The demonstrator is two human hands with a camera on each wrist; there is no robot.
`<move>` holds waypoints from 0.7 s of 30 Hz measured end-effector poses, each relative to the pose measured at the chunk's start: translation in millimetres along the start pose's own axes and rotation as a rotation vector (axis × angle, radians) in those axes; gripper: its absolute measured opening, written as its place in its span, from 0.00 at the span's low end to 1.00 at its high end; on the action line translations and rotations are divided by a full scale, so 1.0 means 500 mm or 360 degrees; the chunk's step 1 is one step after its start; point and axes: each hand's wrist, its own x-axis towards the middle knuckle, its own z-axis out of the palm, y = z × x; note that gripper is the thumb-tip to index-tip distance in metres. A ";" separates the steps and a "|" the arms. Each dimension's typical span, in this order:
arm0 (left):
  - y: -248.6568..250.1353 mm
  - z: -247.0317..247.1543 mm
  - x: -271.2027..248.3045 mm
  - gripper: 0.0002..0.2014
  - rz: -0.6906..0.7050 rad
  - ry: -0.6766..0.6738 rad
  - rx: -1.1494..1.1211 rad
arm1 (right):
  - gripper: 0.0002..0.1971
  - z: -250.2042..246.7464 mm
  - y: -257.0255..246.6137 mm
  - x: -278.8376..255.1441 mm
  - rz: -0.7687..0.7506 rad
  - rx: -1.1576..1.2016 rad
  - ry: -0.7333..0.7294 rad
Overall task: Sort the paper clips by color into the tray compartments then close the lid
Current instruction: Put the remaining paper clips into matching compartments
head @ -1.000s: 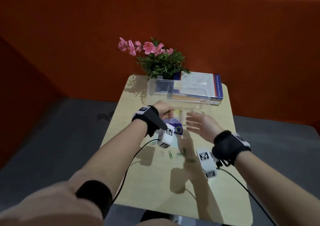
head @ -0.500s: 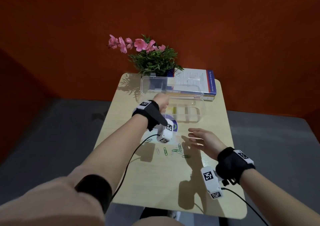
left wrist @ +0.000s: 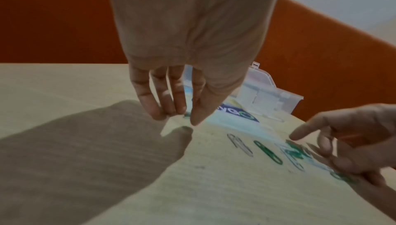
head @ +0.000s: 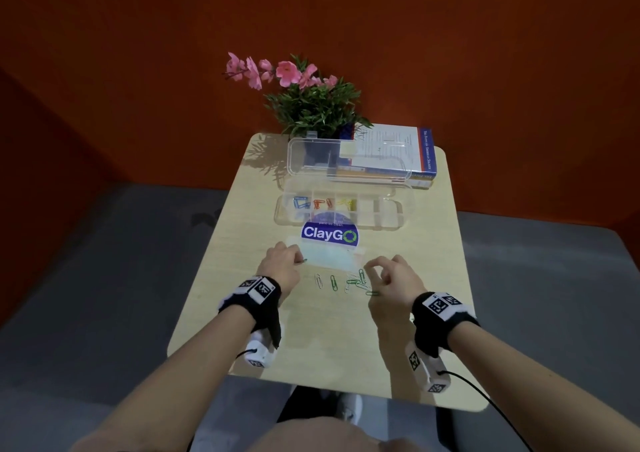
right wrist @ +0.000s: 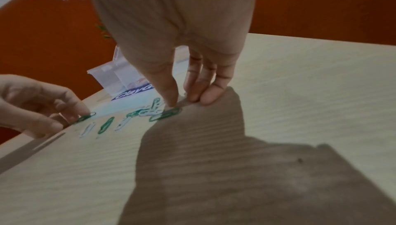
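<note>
Pinching green clip (head: 304,260) | left hand (head: 280,266) | right hand (head: 391,282) curled over loose clips (head: 353,282)

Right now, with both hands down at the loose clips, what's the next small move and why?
Probably lift the left hand and carry its pinched green clip to a vacant compartment of the tray: blue, red and yellow already fill three, and the right hand isn't clearly gripping anything yet.

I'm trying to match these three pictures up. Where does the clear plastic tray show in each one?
Head view: the clear tray sits mid-table, lid open, beyond both hands.
Left wrist view: upper right of centre, tray behind the left hand.
Right wrist view: left of centre, tray partly hidden by the right hand.
Shared landmark: the blue ClayGO sticker just in front of the tray.
</note>
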 end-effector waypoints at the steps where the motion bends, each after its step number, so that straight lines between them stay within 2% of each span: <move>1: -0.002 0.006 -0.001 0.18 0.0022 0.0025 0.0026 | 0.09 -0.001 -0.007 0.000 -0.0035 -0.0033 0.0004; 5: 0.001 0.022 -0.001 0.17 0.0116 0.0112 0.0100 | 0.09 -0.008 -0.031 0.007 -0.0073 -0.0198 0.0006; 11: 0.018 0.027 0.007 0.06 0.0163 0.0223 0.0125 | 0.13 -0.013 -0.036 0.018 -0.0062 -0.0442 -0.0125; 15: 0.029 0.019 0.016 0.07 0.0200 0.0196 0.0224 | 0.16 -0.009 -0.040 0.012 -0.0087 -0.0537 -0.0121; 17: 0.031 0.018 0.019 0.08 0.0232 0.0169 0.0278 | 0.12 -0.016 -0.043 0.010 -0.0049 -0.0432 -0.0080; 19: 0.031 0.016 0.022 0.08 0.0238 0.0146 0.0274 | 0.06 -0.025 -0.041 0.012 0.0081 -0.0138 0.0006; 21: 0.029 0.012 0.025 0.08 0.0252 0.0139 0.0242 | 0.07 -0.031 -0.035 0.019 0.0209 0.0173 0.0061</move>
